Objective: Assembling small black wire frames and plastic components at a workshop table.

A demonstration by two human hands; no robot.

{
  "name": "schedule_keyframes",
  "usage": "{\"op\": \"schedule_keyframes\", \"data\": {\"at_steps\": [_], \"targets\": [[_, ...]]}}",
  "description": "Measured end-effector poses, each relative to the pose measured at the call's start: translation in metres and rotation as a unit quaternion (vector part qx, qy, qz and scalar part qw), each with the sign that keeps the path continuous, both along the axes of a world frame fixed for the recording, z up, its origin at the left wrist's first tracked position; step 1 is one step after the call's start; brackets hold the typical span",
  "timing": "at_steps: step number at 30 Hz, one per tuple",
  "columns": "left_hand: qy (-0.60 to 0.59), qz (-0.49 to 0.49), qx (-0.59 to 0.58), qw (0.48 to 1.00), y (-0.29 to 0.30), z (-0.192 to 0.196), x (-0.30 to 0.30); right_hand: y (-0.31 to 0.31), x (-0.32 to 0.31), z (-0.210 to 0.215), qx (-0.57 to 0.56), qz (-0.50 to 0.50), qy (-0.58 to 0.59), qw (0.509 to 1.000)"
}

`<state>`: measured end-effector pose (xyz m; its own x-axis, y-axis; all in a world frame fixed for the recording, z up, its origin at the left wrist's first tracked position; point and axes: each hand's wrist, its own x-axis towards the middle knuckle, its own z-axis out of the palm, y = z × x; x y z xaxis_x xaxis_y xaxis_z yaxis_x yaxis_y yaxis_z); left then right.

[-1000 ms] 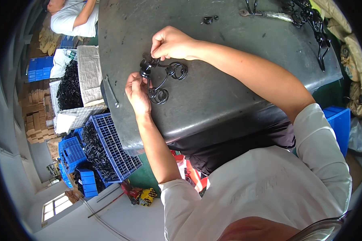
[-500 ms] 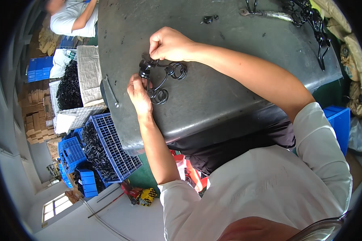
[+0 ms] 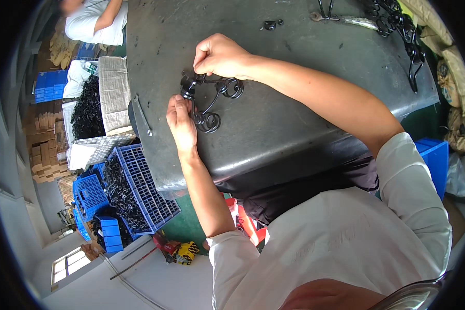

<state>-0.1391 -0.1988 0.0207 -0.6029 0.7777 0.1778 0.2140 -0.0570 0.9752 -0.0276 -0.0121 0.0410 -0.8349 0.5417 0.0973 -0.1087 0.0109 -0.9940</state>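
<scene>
Left of coiled piece [image 3: 189, 86], crate [image 3: 150, 185] of parts [image 3: 120, 192]

Near the upper centre of the frame, the bare left hand [image 3: 181, 121] grips the lower side of a glossy black wire piece with round coils and a dark cylindrical middle [image 3: 188, 85]. The bare right hand [image 3: 219, 56], fingertips bunched, meets its upper end. Beneath lies a dark grey-green, smooth-topped table [image 3: 274, 119]. A slim silver metal tool [image 3: 143, 116] lies left of centre; a silver open-ended wrench [image 3: 346, 20] lies at upper right, beside tangled black coiled pieces [image 3: 409, 41].
</scene>
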Motion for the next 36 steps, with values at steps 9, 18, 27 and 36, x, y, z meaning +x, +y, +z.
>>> {"op": "schedule_keyframes", "data": {"at_steps": [9,18,27,36], "targets": [[-0.016,0.063,0.025,0.998,0.005,0.005,0.013,-0.004,-0.003,-0.008,-0.037,0.009,0.019,0.999],[0.003,0.138,-0.017,0.99,0.008,0.002,0.012,-0.011,0.001,-0.02,-0.118,0.022,0.08,0.989],[0.023,0.154,0.003,0.988,0.012,-0.006,0.009,-0.001,0.002,-0.017,0.012,0.054,0.046,0.997],[0.037,0.13,-0.011,0.991,0.008,-0.005,0.007,-0.008,0.01,-0.001,-0.024,0.047,-0.07,0.996]]}}
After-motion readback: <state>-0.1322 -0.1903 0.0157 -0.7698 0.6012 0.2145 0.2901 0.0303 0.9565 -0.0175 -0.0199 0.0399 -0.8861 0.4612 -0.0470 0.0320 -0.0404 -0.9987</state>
